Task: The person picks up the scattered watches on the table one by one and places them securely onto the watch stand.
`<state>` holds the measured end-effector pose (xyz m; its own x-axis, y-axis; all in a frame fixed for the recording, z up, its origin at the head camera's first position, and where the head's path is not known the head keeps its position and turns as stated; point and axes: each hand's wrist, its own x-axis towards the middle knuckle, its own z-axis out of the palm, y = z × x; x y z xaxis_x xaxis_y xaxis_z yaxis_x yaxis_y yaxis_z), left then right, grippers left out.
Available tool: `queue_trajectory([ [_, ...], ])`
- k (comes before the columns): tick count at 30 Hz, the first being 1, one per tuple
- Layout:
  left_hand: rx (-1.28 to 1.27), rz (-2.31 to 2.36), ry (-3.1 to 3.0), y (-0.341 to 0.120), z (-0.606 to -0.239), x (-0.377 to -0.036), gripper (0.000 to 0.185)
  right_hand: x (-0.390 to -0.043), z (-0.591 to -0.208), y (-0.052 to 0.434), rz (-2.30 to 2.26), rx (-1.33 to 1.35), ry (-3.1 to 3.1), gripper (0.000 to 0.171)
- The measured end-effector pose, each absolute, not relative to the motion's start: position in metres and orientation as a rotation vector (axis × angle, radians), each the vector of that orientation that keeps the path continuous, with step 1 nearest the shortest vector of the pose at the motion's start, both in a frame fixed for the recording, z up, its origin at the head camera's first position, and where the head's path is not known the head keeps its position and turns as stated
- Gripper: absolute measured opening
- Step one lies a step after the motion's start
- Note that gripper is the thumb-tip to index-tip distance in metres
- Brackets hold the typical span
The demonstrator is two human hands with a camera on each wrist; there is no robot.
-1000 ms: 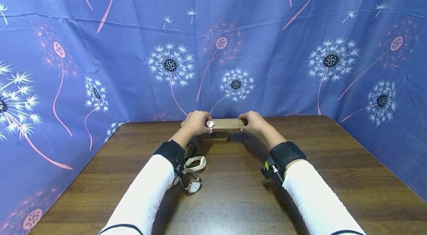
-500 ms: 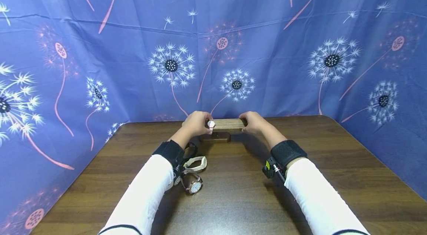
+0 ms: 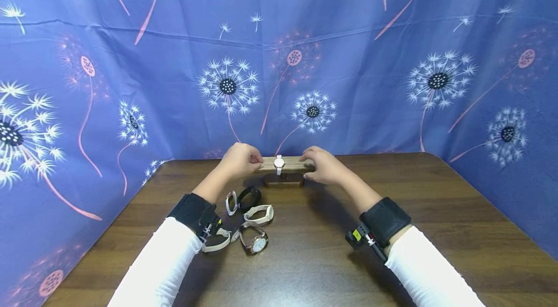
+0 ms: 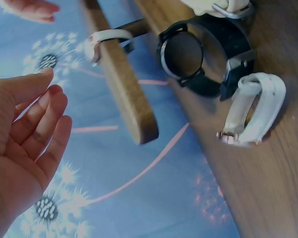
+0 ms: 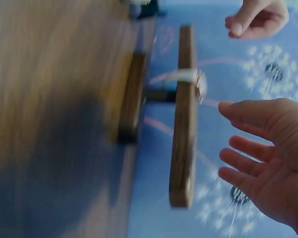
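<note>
A wooden T-bar watch stand (image 3: 296, 163) stands at the table's back edge, its dark base (image 3: 284, 180) below the bar. A white-strapped wristwatch (image 3: 279, 163) with a rose-gold case sits around the bar, left of its middle, dial facing up. My left hand (image 3: 241, 159) is near the bar's left end, fingers loosely bent. In the left wrist view a gap shows between the left hand (image 4: 25, 134) and the bar (image 4: 124, 89). By the bar's right end is my right hand (image 3: 324, 166), fingers spread. The right wrist view shows the right hand (image 5: 273, 153) apart from the bar, holding nothing.
Several watches stand on the wooden table (image 3: 314, 258) left of centre: a black one (image 4: 184, 55), a white one (image 4: 265, 109), a cream one (image 3: 270, 213) and a brown-strapped one (image 3: 259, 245). Another cream strap (image 3: 216, 248) lies partly beneath the left wrist. A blue curtain (image 3: 370, 118) hangs behind.
Both hands have let go: the left has drawn away left from the watch and bar, the right has come off the bar's right end. The watch stays on the bar, now fully visible.
</note>
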<state>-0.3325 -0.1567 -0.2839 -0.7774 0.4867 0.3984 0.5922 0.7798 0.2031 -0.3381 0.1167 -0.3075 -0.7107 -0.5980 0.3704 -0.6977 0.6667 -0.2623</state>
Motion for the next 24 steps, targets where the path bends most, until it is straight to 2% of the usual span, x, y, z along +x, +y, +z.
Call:
queue_trajectory([
  [7, -0.794, -0.484, -2.627, -0.177, -0.279, -0.297, 0.004, -0.309, -0.318, 0.092, 0.678, 1.193, -2.534, 0.033],
  [14, -0.734, -0.594, -2.713, -0.182, -0.281, -0.257, 0.009, -0.299, -0.338, 0.071, 0.675, 1.308, -2.622, 0.032],
  [24, -0.72, -0.631, -2.684, -0.182, -0.281, -0.245, 0.012, -0.293, -0.361, 0.047, 0.869, 1.3, -2.738, 0.044],
])
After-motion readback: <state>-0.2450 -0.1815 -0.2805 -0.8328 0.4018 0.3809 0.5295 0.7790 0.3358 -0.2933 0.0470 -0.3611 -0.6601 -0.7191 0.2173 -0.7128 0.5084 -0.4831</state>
